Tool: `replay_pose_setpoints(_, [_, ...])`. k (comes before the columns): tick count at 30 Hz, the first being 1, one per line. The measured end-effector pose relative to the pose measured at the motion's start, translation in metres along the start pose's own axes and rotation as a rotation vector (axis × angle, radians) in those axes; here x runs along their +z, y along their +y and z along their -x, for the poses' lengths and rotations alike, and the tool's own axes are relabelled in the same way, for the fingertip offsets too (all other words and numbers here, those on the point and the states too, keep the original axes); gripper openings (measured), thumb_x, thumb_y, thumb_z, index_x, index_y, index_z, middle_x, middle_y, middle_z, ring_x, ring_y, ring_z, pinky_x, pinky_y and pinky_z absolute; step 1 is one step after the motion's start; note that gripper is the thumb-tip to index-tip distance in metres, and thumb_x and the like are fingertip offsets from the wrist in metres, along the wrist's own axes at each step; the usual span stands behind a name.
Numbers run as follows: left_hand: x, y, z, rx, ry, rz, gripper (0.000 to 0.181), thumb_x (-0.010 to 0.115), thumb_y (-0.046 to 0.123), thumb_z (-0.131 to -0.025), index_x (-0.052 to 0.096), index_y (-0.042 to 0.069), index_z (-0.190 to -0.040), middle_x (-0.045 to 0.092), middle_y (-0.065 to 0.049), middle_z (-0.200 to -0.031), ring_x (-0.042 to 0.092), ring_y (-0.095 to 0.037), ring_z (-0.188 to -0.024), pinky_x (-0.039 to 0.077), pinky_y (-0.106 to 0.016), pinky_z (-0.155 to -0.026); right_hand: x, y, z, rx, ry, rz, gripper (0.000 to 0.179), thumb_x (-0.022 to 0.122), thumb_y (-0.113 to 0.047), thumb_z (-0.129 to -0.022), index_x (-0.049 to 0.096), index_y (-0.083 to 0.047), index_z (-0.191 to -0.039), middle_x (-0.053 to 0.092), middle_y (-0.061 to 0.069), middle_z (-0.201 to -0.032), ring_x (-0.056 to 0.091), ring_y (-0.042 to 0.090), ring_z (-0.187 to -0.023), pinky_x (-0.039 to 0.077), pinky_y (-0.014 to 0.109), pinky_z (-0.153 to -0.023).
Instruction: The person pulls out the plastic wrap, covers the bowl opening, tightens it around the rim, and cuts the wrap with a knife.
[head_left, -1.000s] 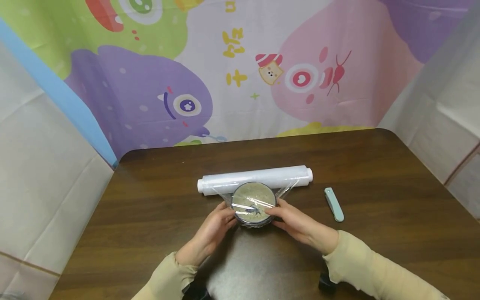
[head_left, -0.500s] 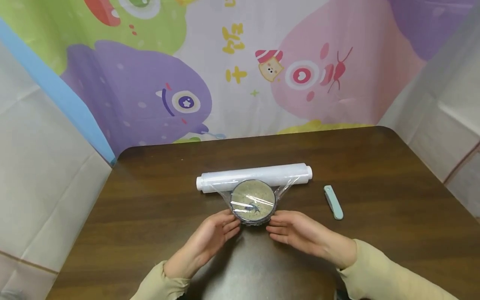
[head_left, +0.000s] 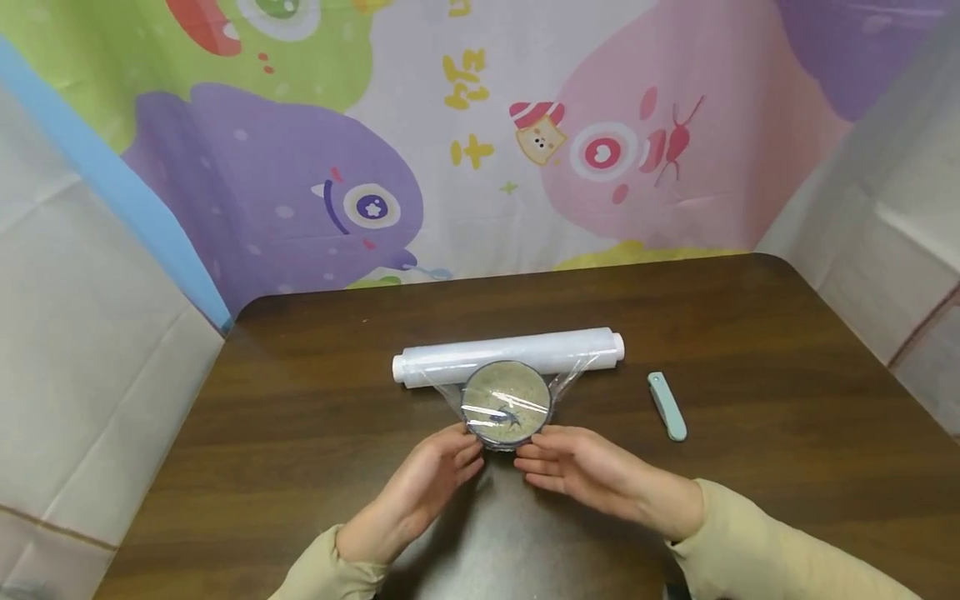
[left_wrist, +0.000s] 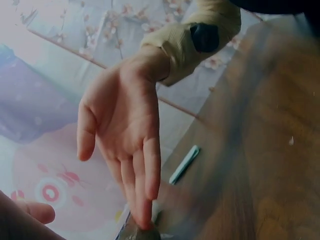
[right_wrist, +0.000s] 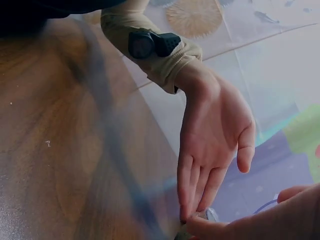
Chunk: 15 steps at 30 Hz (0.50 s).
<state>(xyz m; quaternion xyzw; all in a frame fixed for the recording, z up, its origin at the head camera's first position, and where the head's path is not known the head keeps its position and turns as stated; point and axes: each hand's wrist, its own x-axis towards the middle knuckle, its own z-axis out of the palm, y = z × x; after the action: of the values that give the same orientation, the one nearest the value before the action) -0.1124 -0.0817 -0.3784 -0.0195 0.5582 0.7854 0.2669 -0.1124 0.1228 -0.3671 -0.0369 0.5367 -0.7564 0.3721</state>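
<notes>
A round bowl (head_left: pixel 506 402) with a speckled greenish-grey inside and a dark rim has clear cling film stretched across its top. Film corners flare out on both sides towards the white roll of cling film (head_left: pixel 510 356) just behind. My left hand (head_left: pixel 431 471) has its fingertips at the bowl's front left side, fingers nearly straight. At the front right, the fingers of my right hand (head_left: pixel 592 471) reach under the rim, extended and close together. The left wrist view shows the right palm (left_wrist: pixel 127 115) facing the camera; the right wrist view shows the left palm (right_wrist: pixel 212 127).
A pale teal folded knife (head_left: pixel 667 407) lies right of the bowl on the dark wooden table (head_left: pixel 300 400). Behind the table hangs a cartoon-printed curtain (head_left: pixel 480 167), with pale panels on both sides.
Both hands have let go of the bowl's sides, thumbs coming off its top, and drawn back to its front. Over the last half second the right fingertips shifted left along the front.
</notes>
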Motion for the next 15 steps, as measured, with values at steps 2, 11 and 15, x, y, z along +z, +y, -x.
replay_pose_setpoints(2, [0.000, -0.001, 0.001, -0.016, -0.012, 0.013, 0.055, 0.032, 0.009, -0.091, 0.013, -0.010, -0.139, 0.021, -0.027, -0.144, 0.019, -0.037, -0.134, 0.016, -0.047, -0.110, -0.001, 0.000, 0.000, 0.003, -0.007, -0.019, 0.055, 0.028, -0.015, -0.098, 0.004, 0.016, -0.136, 0.015, 0.039, -0.140, 0.016, 0.043, -0.133, 0.020, 0.047, -0.109])
replay_pose_setpoints(11, [-0.004, 0.006, -0.002, -0.053, -0.065, 0.173, 0.051, 0.023, 0.011, -0.095, 0.005, -0.014, -0.136, 0.010, -0.035, -0.143, 0.014, -0.043, -0.133, 0.015, -0.044, -0.111, -0.004, -0.003, 0.002, 0.000, -0.037, -0.157, 0.059, 0.027, -0.016, -0.097, -0.001, 0.018, -0.135, 0.008, 0.041, -0.140, 0.012, 0.044, -0.134, 0.017, 0.044, -0.110])
replay_pose_setpoints(15, [-0.006, 0.011, -0.002, -0.072, -0.081, 0.284, 0.052, 0.021, 0.009, -0.093, 0.001, -0.013, -0.135, 0.005, -0.036, -0.143, 0.008, -0.043, -0.135, 0.010, -0.043, -0.112, -0.010, -0.002, 0.003, 0.004, -0.049, -0.258, 0.049, 0.029, -0.015, -0.097, 0.009, 0.012, -0.133, 0.005, 0.040, -0.141, 0.014, 0.043, -0.134, 0.017, 0.043, -0.110])
